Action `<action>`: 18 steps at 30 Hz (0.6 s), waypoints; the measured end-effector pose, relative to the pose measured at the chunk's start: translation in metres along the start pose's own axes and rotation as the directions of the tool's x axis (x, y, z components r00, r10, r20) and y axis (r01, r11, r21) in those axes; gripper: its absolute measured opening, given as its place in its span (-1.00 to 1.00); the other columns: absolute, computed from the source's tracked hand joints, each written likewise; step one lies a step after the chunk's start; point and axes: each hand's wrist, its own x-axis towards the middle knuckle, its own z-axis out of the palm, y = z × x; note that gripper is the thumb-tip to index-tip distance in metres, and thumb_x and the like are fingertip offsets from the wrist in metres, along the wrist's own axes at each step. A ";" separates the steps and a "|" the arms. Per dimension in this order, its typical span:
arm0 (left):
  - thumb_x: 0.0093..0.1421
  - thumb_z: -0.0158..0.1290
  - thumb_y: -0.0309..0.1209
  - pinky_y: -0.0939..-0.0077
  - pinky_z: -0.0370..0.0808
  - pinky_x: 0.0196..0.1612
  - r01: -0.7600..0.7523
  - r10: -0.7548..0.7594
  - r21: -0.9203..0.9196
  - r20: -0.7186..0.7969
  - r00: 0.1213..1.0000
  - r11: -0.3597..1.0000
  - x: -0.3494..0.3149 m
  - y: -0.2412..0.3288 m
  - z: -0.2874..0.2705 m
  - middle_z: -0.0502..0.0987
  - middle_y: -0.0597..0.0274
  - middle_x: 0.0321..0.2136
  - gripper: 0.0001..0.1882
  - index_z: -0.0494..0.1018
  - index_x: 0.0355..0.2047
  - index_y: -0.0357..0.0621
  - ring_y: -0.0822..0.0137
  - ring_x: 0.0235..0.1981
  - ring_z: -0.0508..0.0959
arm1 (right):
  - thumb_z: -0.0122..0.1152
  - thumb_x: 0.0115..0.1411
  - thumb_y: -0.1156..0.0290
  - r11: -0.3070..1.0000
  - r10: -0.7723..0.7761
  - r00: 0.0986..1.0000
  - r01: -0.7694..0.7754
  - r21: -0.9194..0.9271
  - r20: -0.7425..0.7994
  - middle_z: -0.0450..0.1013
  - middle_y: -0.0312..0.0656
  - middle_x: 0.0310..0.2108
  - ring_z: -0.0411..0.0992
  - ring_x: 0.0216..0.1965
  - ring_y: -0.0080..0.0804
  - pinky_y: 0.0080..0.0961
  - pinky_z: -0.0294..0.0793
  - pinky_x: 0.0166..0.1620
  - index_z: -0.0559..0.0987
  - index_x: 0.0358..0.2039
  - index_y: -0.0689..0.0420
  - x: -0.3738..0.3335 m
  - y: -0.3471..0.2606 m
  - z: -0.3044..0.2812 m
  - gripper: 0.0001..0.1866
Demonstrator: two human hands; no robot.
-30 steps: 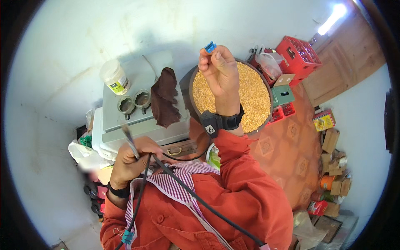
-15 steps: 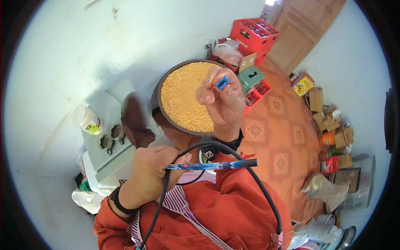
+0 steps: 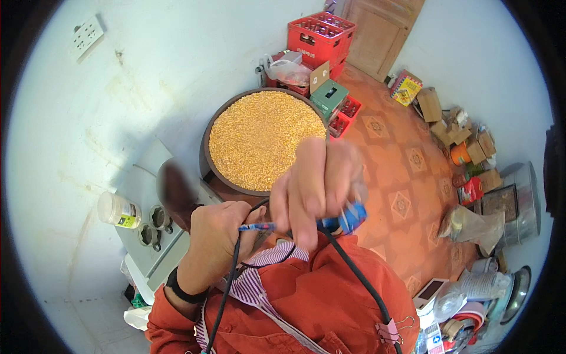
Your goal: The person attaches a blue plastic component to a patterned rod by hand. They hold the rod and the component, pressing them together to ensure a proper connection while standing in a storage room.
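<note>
My left hand [image 3: 219, 227] is closed around one end of a slim blue patterned pencil [image 3: 257, 226], which lies roughly level in front of the chest. My right hand [image 3: 321, 186] is over the pencil's other end, its fingers bent and blurred by motion. A small blue pencil sharpener [image 3: 352, 218] shows beyond those fingers, at the pencil's far end. Whether the pencil's tip sits inside it is hidden. A black cable [image 3: 367, 277] loops behind the pencil and past both hands.
A big round vat [image 3: 207, 154] full of yellow corn kernels stands ahead. Left of it, a pale bench [image 3: 154, 259] holds a jar [image 3: 118, 210] and two dark cups. Red bottle crates [image 3: 318, 40] and a green box [image 3: 329, 97] are beyond; cardboard boxes [image 3: 430, 105] line the right wall.
My right hand has come down with the sharpener from above the corn to the pencil's free end. The left hand keeps its hold. The view has shifted slightly.
</note>
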 end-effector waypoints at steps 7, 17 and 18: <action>0.08 0.14 -0.38 0.28 0.39 -0.57 -0.074 0.094 -0.144 0.135 0.986 0.987 0.001 -0.003 0.012 0.48 0.04 -0.63 -0.84 0.48 -0.54 -0.21 0.03 -0.61 0.50 | 0.06 0.28 0.33 0.950 0.293 0.870 -0.311 -0.018 0.397 0.44 -0.04 -0.37 0.45 -0.37 -0.20 -0.34 0.45 -0.31 0.43 -0.24 0.39 0.002 -0.027 0.019 -0.70; 0.08 0.13 -0.46 0.35 0.46 -0.46 -0.100 0.179 -0.351 0.202 0.963 0.931 -0.006 0.026 0.008 0.53 0.02 -0.51 -0.86 0.51 -0.35 -0.25 0.07 -0.49 0.56 | -0.03 0.27 0.48 0.992 0.115 0.963 -0.099 -0.076 0.243 0.38 -0.05 -0.56 0.34 -0.73 -0.40 -0.49 0.20 -0.71 0.35 -0.28 0.34 -0.007 -0.093 0.042 -0.85; 0.11 0.08 -0.49 0.36 0.46 -0.45 -0.057 0.141 -0.338 0.230 0.963 0.939 -0.009 0.025 0.009 0.55 0.03 -0.49 -0.89 0.51 -0.35 -0.25 0.08 -0.49 0.56 | -0.01 0.29 0.40 0.994 0.089 0.980 -0.077 -0.075 0.178 0.40 -0.04 -0.54 0.35 -0.70 -0.36 -0.47 0.22 -0.69 0.38 -0.22 0.35 -0.016 -0.093 0.041 -0.77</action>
